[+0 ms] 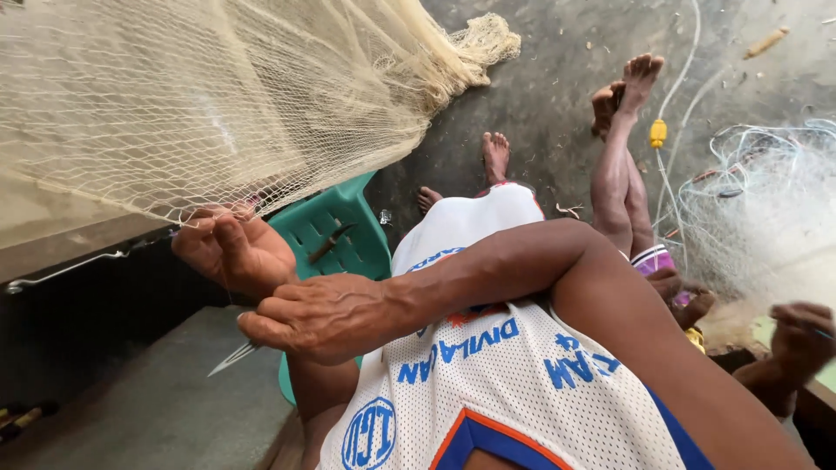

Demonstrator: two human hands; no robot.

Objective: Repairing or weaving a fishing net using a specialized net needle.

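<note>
Grip: right hand (pixel 318 315) is closed around a netting needle (pixel 232 358); left hand (pixel 233 248) pinches the lower edge of the net (pixel 200 104) between thumb and fingers.
Needle: a thin pale sliver sticking out from under the right fist, long axis slanting, tip pointing down and to the left in the frame, over the grey slab (pixel 165 409).
Net: cream mesh, hanging from the upper left and draped down to the left hand, its bunched end trailing onto the concrete floor (pixel 540 78).
Stool: green plastic stool (pixel 335 235) just behind the hands, a small dark tool lying on its seat.
Nearby: another person's legs (pixel 618 165) stretched out on the floor at right, their hand (pixel 801 339) at a pale fine net (pixel 766 209).
</note>
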